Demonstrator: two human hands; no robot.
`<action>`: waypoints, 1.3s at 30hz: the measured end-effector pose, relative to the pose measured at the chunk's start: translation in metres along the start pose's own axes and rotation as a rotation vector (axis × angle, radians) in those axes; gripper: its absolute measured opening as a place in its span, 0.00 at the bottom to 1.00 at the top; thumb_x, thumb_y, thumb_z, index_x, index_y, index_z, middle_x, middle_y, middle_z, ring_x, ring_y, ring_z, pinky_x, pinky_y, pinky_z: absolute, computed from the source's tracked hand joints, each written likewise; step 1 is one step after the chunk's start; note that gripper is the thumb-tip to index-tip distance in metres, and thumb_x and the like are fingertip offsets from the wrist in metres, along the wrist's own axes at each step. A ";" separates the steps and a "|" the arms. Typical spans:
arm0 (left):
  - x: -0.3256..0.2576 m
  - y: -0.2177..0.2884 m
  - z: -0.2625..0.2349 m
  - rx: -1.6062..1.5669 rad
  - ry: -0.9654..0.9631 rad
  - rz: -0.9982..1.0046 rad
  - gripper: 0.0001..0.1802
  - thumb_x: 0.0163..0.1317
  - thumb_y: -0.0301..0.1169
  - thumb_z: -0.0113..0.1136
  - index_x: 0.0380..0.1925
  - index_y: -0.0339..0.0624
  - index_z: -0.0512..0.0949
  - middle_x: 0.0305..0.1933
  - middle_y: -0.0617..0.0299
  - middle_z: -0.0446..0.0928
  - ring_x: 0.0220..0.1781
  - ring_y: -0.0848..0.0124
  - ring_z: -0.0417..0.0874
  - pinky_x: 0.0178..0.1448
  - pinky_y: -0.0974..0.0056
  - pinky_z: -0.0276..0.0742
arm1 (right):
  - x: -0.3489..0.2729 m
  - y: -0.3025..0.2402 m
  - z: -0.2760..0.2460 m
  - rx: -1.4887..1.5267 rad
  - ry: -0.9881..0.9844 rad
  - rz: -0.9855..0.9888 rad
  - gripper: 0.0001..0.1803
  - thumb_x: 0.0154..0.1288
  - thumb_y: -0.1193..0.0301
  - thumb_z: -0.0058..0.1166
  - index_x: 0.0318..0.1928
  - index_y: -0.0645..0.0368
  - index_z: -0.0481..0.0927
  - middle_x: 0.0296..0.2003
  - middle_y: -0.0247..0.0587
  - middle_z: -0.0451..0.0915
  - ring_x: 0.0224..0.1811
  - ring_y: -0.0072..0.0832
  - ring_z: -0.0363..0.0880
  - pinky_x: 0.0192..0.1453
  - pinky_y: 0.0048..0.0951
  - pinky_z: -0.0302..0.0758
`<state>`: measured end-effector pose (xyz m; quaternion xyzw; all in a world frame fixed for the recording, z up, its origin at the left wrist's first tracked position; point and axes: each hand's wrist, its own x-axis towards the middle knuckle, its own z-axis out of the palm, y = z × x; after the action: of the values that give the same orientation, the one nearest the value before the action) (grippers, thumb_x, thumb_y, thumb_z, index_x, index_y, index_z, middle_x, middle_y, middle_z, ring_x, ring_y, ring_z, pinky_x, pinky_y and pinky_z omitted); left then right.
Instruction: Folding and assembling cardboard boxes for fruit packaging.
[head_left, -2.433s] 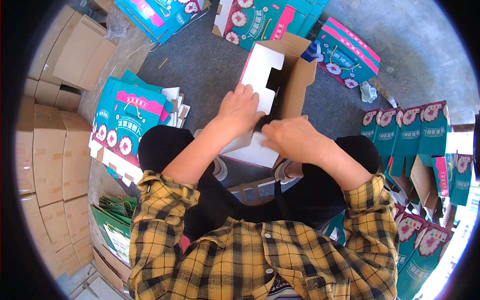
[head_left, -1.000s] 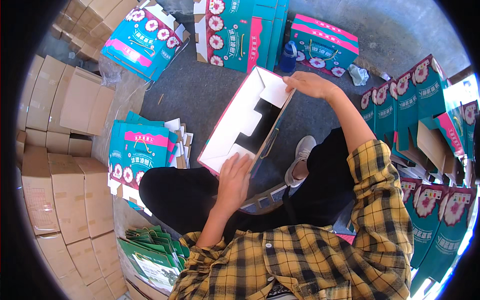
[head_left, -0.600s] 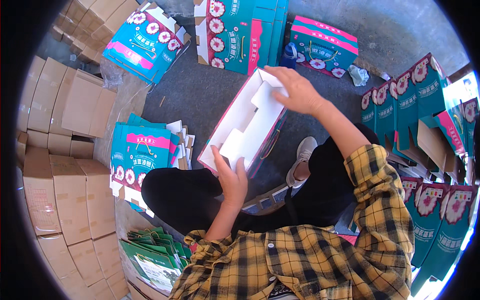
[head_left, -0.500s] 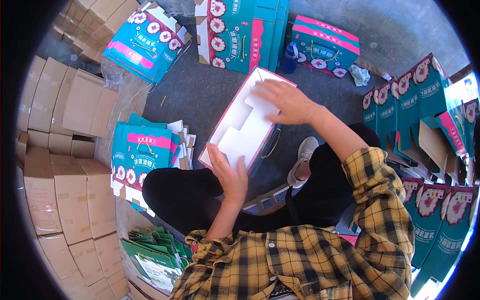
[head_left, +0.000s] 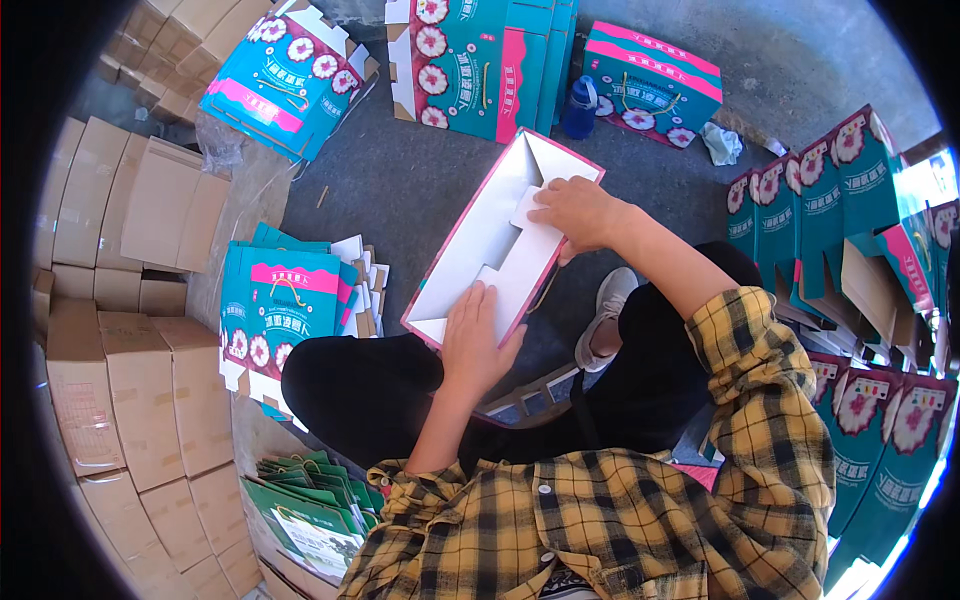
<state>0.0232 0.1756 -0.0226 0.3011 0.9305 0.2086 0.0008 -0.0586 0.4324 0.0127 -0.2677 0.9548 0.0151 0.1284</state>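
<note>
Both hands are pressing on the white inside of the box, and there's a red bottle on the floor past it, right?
Not quite: the bottle is blue, not red, as the head view shows. The rest holds: the left hand and the right hand both press on the white inside of the box.

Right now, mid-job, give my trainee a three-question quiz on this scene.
1. True or false: both hands touch the open box.
2. Which hand presses the far flap? A) left B) right
3. What blue thing stands beyond the box?

Key:
1. True: left hand at the near end, right hand at the far end.
2. B
3. A bottle.
</note>
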 end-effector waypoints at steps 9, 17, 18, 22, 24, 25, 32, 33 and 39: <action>-0.007 0.002 -0.005 -0.018 0.164 0.108 0.33 0.52 0.39 0.65 0.55 0.30 0.69 0.60 0.42 0.68 0.62 0.48 0.68 0.66 0.53 0.61 | -0.011 0.015 0.001 0.144 0.128 -0.065 0.31 0.46 0.49 0.67 0.48 0.53 0.79 0.49 0.41 0.75 0.56 0.41 0.71 0.56 0.40 0.72; -0.013 -0.082 0.009 -0.983 0.713 -0.795 0.31 0.67 0.47 0.49 0.62 0.35 0.65 0.66 0.49 0.64 0.67 0.55 0.65 0.70 0.53 0.56 | 0.005 0.060 0.016 0.396 0.635 0.534 0.31 0.67 0.46 0.43 0.56 0.57 0.75 0.53 0.54 0.75 0.60 0.45 0.71 0.63 0.39 0.66; -0.016 -0.087 0.011 -1.320 0.614 -0.981 0.33 0.68 0.52 0.43 0.63 0.36 0.64 0.67 0.51 0.64 0.67 0.57 0.66 0.70 0.54 0.56 | 0.010 0.062 0.022 0.630 0.541 0.526 0.34 0.68 0.43 0.37 0.57 0.58 0.75 0.52 0.54 0.76 0.59 0.45 0.72 0.63 0.39 0.67; -0.029 -0.104 0.026 -1.905 0.334 -1.036 0.30 0.69 0.53 0.35 0.59 0.42 0.70 0.63 0.54 0.69 0.65 0.57 0.69 0.66 0.51 0.63 | 0.014 0.066 0.005 1.083 0.285 0.649 0.45 0.66 0.35 0.25 0.56 0.65 0.74 0.51 0.61 0.76 0.59 0.47 0.72 0.64 0.41 0.65; -0.029 -0.102 0.025 -2.047 0.122 -0.955 0.22 0.66 0.45 0.40 0.52 0.48 0.75 0.59 0.56 0.73 0.61 0.56 0.72 0.61 0.46 0.69 | 0.005 0.074 0.006 1.357 0.128 0.821 0.48 0.64 0.33 0.26 0.56 0.68 0.74 0.52 0.66 0.75 0.61 0.48 0.71 0.65 0.40 0.62; -0.028 -0.097 0.025 -2.048 0.115 -0.948 0.22 0.66 0.45 0.40 0.52 0.48 0.75 0.59 0.56 0.73 0.61 0.56 0.72 0.61 0.46 0.69 | 0.002 0.076 0.014 1.355 0.135 0.825 0.48 0.64 0.33 0.26 0.56 0.68 0.74 0.52 0.66 0.75 0.61 0.48 0.71 0.65 0.40 0.62; -0.028 -0.084 0.011 -1.955 0.001 -1.167 0.23 0.63 0.45 0.48 0.53 0.43 0.75 0.55 0.55 0.77 0.56 0.59 0.76 0.61 0.54 0.71 | -0.014 0.072 0.015 1.301 0.166 0.786 0.44 0.65 0.34 0.32 0.51 0.64 0.79 0.50 0.53 0.78 0.55 0.36 0.75 0.61 0.33 0.67; -0.029 -0.085 0.009 -1.889 0.032 -1.039 0.22 0.62 0.42 0.50 0.53 0.42 0.75 0.54 0.56 0.77 0.55 0.60 0.77 0.61 0.56 0.70 | -0.020 0.080 0.008 1.521 0.223 0.663 0.41 0.66 0.35 0.33 0.47 0.63 0.80 0.48 0.49 0.79 0.53 0.34 0.75 0.60 0.33 0.67; -0.011 -0.073 -0.018 -1.448 0.315 -0.437 0.29 0.64 0.34 0.53 0.64 0.37 0.62 0.65 0.56 0.65 0.65 0.63 0.68 0.68 0.61 0.61 | -0.049 0.087 -0.016 1.698 0.624 0.217 0.36 0.66 0.35 0.33 0.36 0.55 0.79 0.42 0.40 0.80 0.48 0.28 0.74 0.56 0.37 0.68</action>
<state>-0.0111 0.1095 -0.0355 0.0019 0.5896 0.8006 0.1063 -0.0667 0.5304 0.0372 0.0162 0.6562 -0.7543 0.0160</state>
